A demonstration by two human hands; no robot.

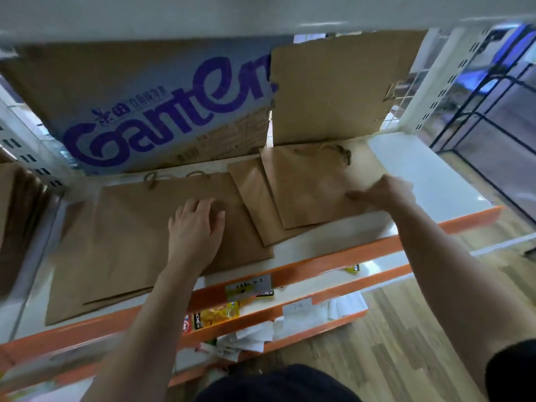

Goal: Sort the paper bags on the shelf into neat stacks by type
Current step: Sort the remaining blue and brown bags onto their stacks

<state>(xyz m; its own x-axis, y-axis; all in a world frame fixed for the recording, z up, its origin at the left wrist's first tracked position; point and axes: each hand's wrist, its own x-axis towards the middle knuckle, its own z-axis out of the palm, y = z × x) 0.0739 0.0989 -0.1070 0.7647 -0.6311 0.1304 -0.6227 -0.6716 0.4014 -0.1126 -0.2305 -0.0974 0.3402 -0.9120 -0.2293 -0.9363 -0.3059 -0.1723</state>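
Large brown paper bags with twine handles point(133, 236) lie flat in a loose stack on the left of the white shelf point(429, 175). My left hand point(197, 224) rests flat on the top one, fingers spread. To the right lie smaller brown bags point(307, 192); the top one has a twine handle and sits askew over another bag point(252, 204). My right hand point(383, 190) is blurred at the right edge of the top small bag, fingers bent down onto it; whether it grips the bag is unclear.
Flattened cardboard stands at the back: a printed blue-lettered box point(162, 111) and a plain sheet point(339, 85). More brown bags stand at the far left point(20, 216). The shelf has an orange front edge point(333, 259). Lower shelves hold snack packets point(220, 311) and white paper items point(319, 314).
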